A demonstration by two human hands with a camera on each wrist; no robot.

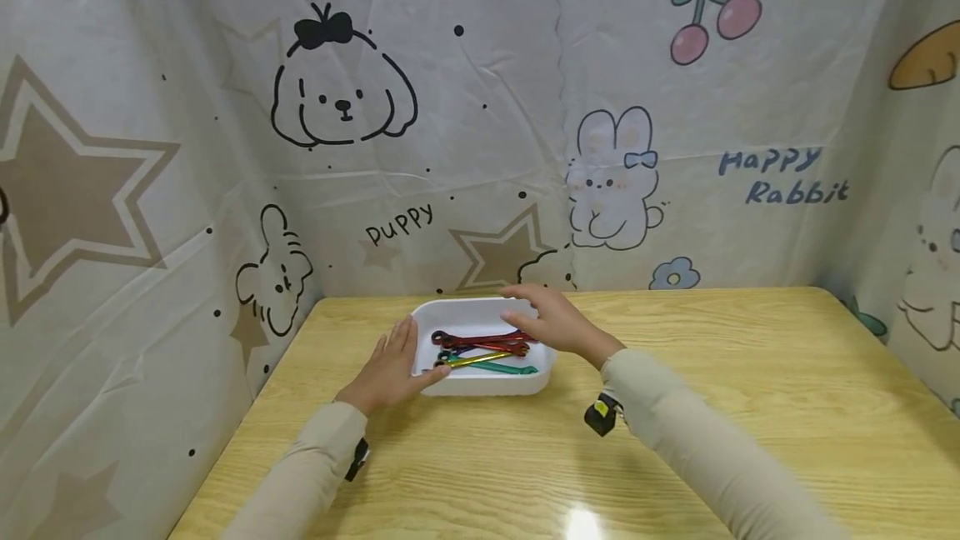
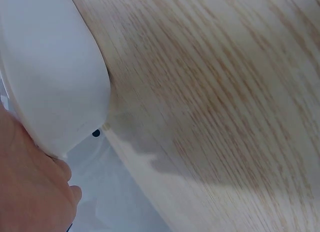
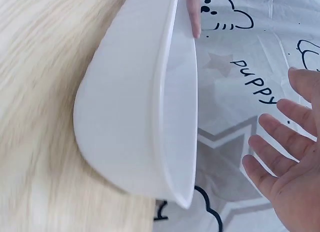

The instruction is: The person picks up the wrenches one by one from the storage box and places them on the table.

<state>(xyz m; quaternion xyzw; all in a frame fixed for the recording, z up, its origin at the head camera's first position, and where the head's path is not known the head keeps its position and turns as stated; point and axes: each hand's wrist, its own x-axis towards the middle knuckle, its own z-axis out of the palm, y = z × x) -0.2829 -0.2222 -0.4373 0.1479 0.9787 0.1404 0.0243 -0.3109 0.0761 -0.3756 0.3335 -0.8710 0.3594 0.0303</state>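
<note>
A white plastic tub (image 1: 480, 386) stands on the wooden table with several colourful wrenches inside, among them red wrenches (image 1: 480, 341), a yellow wrench (image 1: 480, 359) and a green wrench (image 1: 504, 367). My left hand (image 1: 386, 369) rests on the tub's left end, fingers extended along the rim and thumb reaching over the front edge. In the left wrist view, part of that hand (image 2: 32, 182) lies against the rim. My right hand (image 1: 558, 323) hovers above the tub's right end; the right wrist view shows its spread fingers (image 3: 285, 137) apart from the rim, holding nothing.
The light wooden table (image 1: 720, 390) extends on both sides of the tub and toward me. Close behind it hangs a pale printed cloth (image 1: 480, 107), which also encloses the left and right sides. Small dark cameras are strapped to both wrists.
</note>
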